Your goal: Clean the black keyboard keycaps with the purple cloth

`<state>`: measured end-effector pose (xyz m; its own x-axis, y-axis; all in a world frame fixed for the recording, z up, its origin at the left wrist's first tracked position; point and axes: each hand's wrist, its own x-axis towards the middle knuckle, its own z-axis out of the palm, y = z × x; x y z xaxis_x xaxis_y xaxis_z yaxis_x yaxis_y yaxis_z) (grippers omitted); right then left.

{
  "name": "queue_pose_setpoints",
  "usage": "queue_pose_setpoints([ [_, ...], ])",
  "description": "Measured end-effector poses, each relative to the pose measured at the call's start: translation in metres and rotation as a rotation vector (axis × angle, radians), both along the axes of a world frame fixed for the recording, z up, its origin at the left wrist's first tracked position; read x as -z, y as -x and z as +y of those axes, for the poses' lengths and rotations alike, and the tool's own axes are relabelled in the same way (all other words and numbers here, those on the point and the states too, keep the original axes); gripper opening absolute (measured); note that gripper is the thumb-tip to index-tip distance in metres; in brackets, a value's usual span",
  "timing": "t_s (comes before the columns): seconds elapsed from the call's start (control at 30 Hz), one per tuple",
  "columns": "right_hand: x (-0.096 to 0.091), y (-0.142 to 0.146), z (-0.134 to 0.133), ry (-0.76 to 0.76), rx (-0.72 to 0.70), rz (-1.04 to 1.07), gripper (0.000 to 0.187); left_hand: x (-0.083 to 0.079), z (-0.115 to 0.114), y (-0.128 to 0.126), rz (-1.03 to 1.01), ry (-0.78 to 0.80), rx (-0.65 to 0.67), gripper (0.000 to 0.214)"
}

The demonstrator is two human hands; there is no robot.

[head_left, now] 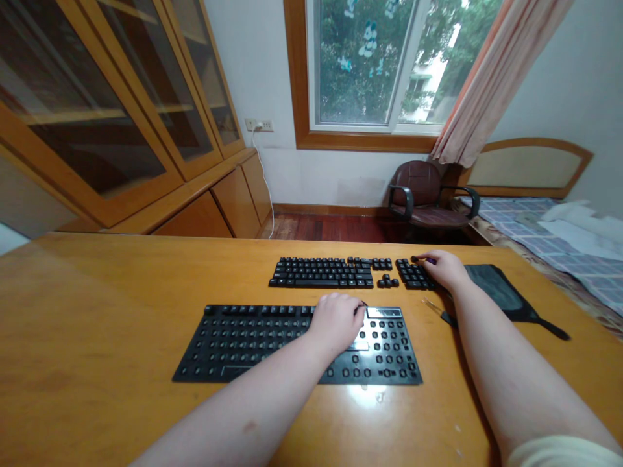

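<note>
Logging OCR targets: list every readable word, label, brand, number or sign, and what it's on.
None legible.
Keycaps: legends too small to read.
Keyboard base: no readable marking; its top-right strip is too blurred.
Window stickers: figures, no readable text.

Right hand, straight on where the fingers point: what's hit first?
Likely the small black keycap right at the fingertips of the right hand; they may already touch, as depth is unclear there.
</note>
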<state>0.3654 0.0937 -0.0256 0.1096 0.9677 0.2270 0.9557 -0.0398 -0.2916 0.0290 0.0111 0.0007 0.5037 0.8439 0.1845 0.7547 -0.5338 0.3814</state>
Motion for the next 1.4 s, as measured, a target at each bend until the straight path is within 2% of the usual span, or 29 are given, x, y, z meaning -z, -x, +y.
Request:
queue_pose_setpoints([
  [0.23,0.005,-0.004,0.004,-0.05,-0.108,0.006,0.031,0.001,0.0,0.0,-0.012,-0.016,0.004,0.027],
  [0.47,0.002,0.001,0.002,-0.048,-0.108,0.019,0.03,0.001,0.0,0.0,-0.006,-0.014,0.0,0.027],
  [0.53,-0.001,0.001,0.0,-0.055,-0.033,-0.005,0.03,0.001,0.001,0.0,-0.005,-0.015,0.003,0.027],
  [0.63,-0.007,-0.002,-0.001,-0.053,0.188,-0.079,0.033,0.002,0.001,0.0,-0.008,-0.016,0.009,0.027],
  [0.73,-0.011,-0.006,-0.003,0.052,0.299,-0.128,0.033,0.002,0.001,0.0,-0.008,-0.011,0.011,0.027],
  [0.83,-0.012,-0.01,-0.003,0.153,0.294,-0.126,0.031,0.001,0.001,0.0,0.0,-0.013,0.005,0.026],
  [0.93,-0.009,-0.013,-0.003,0.176,0.282,-0.097,0.028,0.001,0.001,0.0,0.0,-0.013,0.002,0.026],
  [1.2,0.0,-0.026,0.002,0.13,0.323,-0.126,0.025,0.0,0.0,0.0,0.0,-0.008,-0.006,0.027],
  [1.33,0.002,-0.024,0.001,0.123,0.337,-0.15,0.024,0.001,0.0,0.0,-0.009,-0.014,0.003,0.027],
  [1.4,-0.002,-0.019,-0.002,0.07,0.351,-0.151,0.025,0.001,0.0,0.0,-0.008,-0.014,0.007,0.027],
])
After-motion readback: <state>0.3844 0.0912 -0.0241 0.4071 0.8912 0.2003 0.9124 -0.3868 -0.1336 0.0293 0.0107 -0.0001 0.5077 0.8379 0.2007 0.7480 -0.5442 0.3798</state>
